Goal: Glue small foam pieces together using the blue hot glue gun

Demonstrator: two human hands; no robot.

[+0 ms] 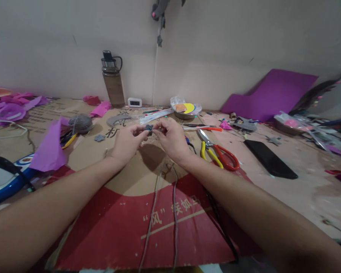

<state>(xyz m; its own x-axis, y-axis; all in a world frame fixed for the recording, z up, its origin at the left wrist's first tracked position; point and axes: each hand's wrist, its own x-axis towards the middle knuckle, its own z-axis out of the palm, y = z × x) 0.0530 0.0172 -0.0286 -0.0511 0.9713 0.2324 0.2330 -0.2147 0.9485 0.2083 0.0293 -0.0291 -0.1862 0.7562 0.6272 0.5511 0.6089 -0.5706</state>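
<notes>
Over the cardboard sheet (122, 227), my left hand (126, 142) and my right hand (170, 138) meet, fingertips pinched on one small dark grey piece (149, 128). It looks like a little felt or yarn shape, too small to make out fully. Grey yarn (175, 212) trails across the red part of the cardboard beneath my hands; whether it joins the piece I cannot tell. A flat grey felt cutout (99, 138) lies left of my left hand. Red-handled scissors (217, 149) and yellow-handled pliers (208, 153) rest right of my right hand.
Behind stand a water bottle (113, 81), a small white clock (134, 102) and a metal bowl (186, 113) with packets. A grey yarn ball (81, 123) and purple sheet (52, 146) lie left. On the right are a black phone (269, 158) and a large purple sheet (272, 93).
</notes>
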